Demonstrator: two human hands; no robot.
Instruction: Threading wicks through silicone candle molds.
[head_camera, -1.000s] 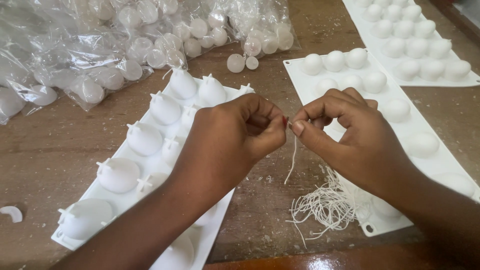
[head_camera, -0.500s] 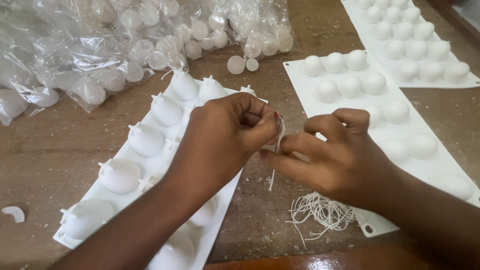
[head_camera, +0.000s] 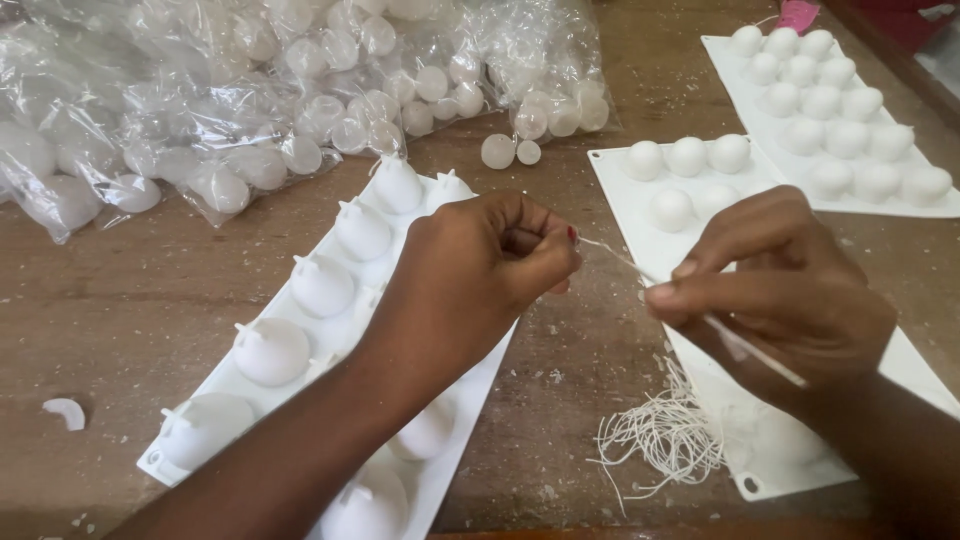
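**Two hands, one wick pulled taut**

Your left hand (head_camera: 490, 265) is curled shut, fingertips pinching one end of a thin white wick string (head_camera: 615, 255). Your right hand (head_camera: 780, 295) pinches the same string between thumb and forefinger; the string runs on under that hand and pokes out low right. String hangs in the air between both hands, above the wooden table (head_camera: 120, 300).

Left hand sits over the white mould tray (head_camera: 300, 345), whose domes have short wicks sticking up. Right hand covers part of a second tray (head_camera: 640, 195). Loose wick bundle (head_camera: 665, 435) lies just below the right hand. Clear bags of white balls (head_camera: 250, 110) sit along the far edge.
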